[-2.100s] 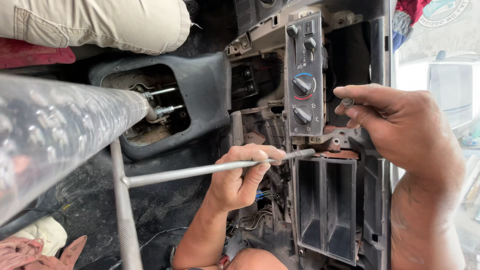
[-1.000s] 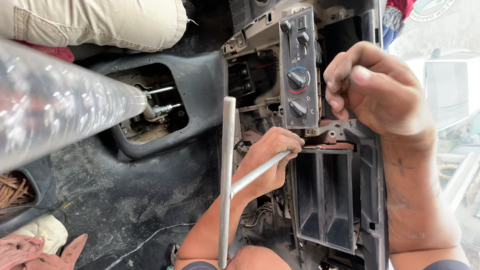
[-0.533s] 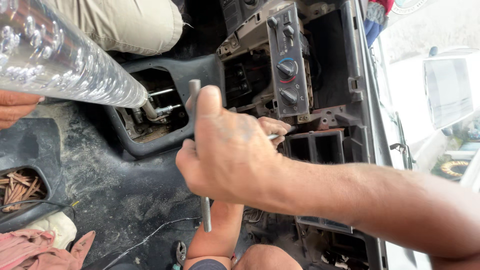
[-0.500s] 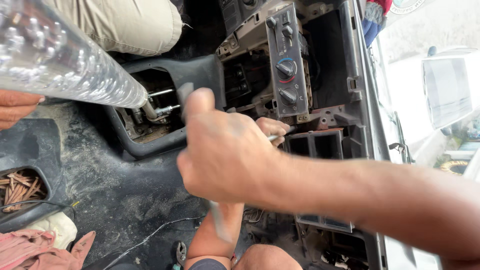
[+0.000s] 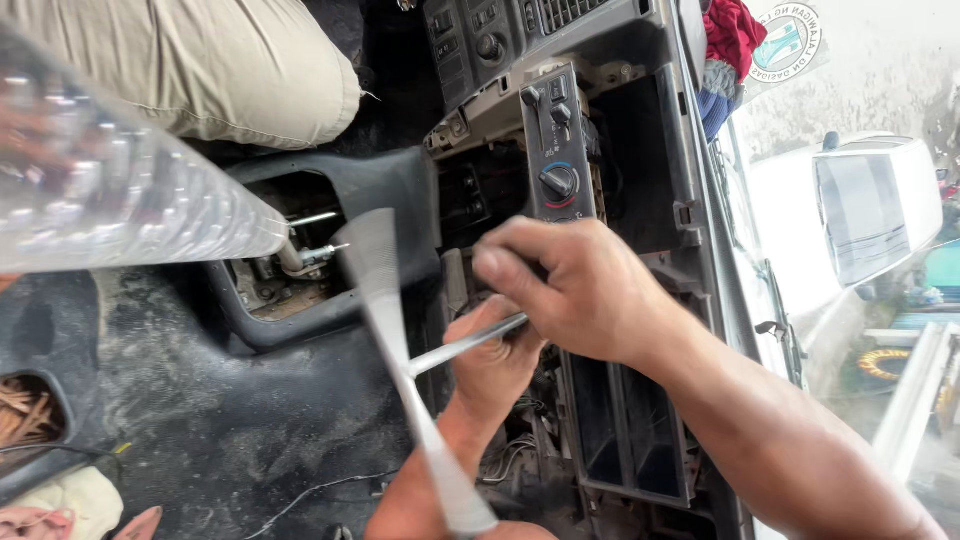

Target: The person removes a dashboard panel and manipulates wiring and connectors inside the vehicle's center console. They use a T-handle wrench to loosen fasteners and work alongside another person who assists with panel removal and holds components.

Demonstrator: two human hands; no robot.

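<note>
head view: both my hands, left hand (image 5: 495, 365) and right hand (image 5: 570, 290), are closed around the stiff, heavy-looking steel t-handle wrench (image 5: 455, 348), best held along its shaft.

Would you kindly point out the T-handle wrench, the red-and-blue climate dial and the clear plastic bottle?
T-handle wrench (image 5: 462, 347): head view, on its bare shaft.
Red-and-blue climate dial (image 5: 558, 182): head view, on the knob's centre.
Clear plastic bottle (image 5: 130, 205): head view, on its ribbed side.

Right hand (image 5: 580, 295) wraps the shaft of the T-wrench (image 5: 450, 352) near the dash, left hand (image 5: 495, 360) cups it from beneath. The crossbar is a blur. Heater panel (image 5: 555, 150) sits just above, clear bottle (image 5: 120, 190) looms at left.
</note>
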